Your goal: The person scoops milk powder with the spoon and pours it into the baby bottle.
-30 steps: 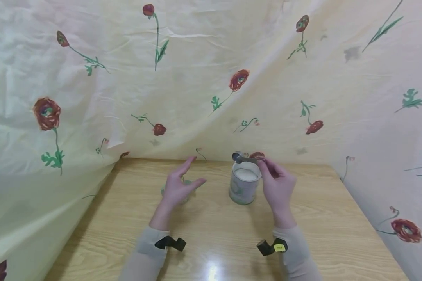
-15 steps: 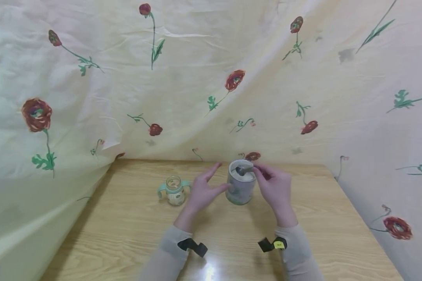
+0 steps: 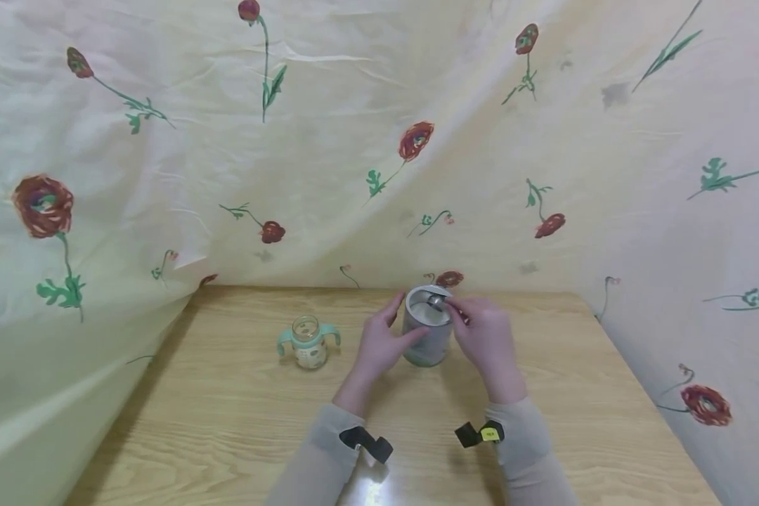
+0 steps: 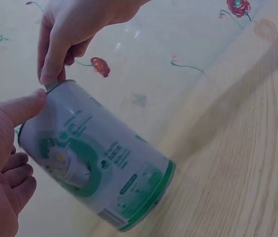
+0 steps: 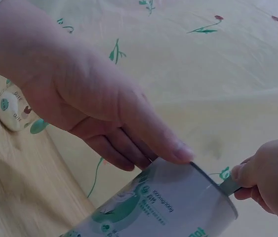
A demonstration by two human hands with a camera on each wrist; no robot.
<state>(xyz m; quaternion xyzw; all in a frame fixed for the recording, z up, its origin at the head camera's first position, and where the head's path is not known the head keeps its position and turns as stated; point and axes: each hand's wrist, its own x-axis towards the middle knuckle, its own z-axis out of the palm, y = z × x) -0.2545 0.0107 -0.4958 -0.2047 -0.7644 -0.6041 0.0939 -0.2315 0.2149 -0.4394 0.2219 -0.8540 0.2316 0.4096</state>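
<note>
A white and green milk powder can [image 3: 425, 348] stands without a lid on the wooden table, pale powder inside it. My left hand [image 3: 381, 344] holds the can's left side near the top, thumb in front and fingers round the back. In the left wrist view the thumb lies right at the can's rim. My right hand [image 3: 484, 341] pinches the handle of a grey scoop [image 3: 437, 302] at the can's right rim. The scoop's bowl is down inside the mouth, and its handle [image 5: 229, 185] crosses the rim in the right wrist view.
A baby bottle [image 3: 310, 351] with two mint-green handles and no cap stands on the table [image 3: 228, 393] left of my left hand. A flower-printed cloth [image 3: 329, 161] hangs behind the table and along its sides.
My left hand has moved right, away from in front of the bottle, to the can and now holds it. My right hand has lowered the scoop from above the can into its mouth.
</note>
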